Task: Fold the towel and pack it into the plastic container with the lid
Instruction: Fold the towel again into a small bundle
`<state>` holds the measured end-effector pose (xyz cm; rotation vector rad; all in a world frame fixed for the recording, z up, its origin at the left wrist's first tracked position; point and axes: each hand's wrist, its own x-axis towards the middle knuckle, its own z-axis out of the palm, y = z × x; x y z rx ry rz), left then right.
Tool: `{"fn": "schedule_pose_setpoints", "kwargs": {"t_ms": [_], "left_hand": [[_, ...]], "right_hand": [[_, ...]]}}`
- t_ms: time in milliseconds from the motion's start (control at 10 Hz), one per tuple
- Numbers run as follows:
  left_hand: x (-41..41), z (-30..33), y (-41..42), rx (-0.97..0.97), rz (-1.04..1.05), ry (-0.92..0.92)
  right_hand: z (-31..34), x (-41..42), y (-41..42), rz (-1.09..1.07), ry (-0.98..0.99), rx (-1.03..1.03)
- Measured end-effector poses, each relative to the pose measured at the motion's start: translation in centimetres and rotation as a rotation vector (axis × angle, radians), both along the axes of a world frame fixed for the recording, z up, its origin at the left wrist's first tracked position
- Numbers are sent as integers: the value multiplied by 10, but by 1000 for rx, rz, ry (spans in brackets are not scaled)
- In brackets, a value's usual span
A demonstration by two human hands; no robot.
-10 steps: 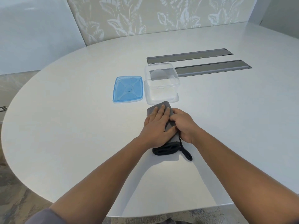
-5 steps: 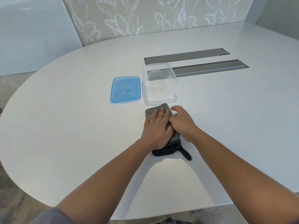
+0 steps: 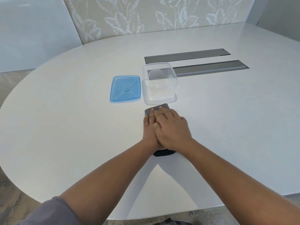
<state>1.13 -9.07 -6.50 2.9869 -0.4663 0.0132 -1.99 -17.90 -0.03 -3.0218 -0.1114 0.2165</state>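
A dark grey folded towel [image 3: 159,107] lies on the white table just in front of the clear plastic container [image 3: 159,86], its far end almost touching the container's base. My left hand [image 3: 149,127] lies flat on the towel, fingers pointing to the container. My right hand [image 3: 172,129] lies flat too, partly over the left hand, and covers the towel's right side. Only the towel's far end and a dark near edge [image 3: 164,152] show. The container is uncovered with nothing in it. Its blue lid [image 3: 125,89] lies flat to its left.
Two long grey cable-slot covers [image 3: 209,68] are set into the tabletop behind and right of the container. The rounded table edge [image 3: 53,202] runs close to my body. A leaf-patterned wall panel stands behind the table.
My right hand went from a curled grip at the towel's right edge to lying flat over the left hand. The dark loop that stuck out at the near right no longer shows.
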Motion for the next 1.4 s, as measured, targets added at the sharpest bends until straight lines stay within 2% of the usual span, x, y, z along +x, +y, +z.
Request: {"fn": "schedule_pose_setpoints", "kwargs": {"t_ms": [100,200,300,400,700,800,900,1200,1300,1400], "left_hand": [[0,-3,3,-279,-65,-1],[1,-6,0,39,-8,-63],[6,-2,2,-55,-33,41],[11,5,9,-142,-40,111],[34,16,18,122,-162,-14],[40,12,20,100,-154,22],[43,8,21,24,-174,54],[51,-1,20,-290,-43,140],[56,2,18,-238,-31,210],[56,16,24,-593,95,391]], "right_hand": [[-9,9,7,-215,-339,1298],[-34,2,-2,-87,-253,880],[-33,2,-7,-62,-175,806],[-41,2,-11,-105,-145,830],[-59,5,-25,-42,-127,502],[-61,4,-24,-17,-120,451],[-59,5,-25,-14,-126,408],[-60,-3,-23,38,-168,273],[-60,-3,-23,39,-158,288],[-59,-3,-25,53,-150,305]]}}
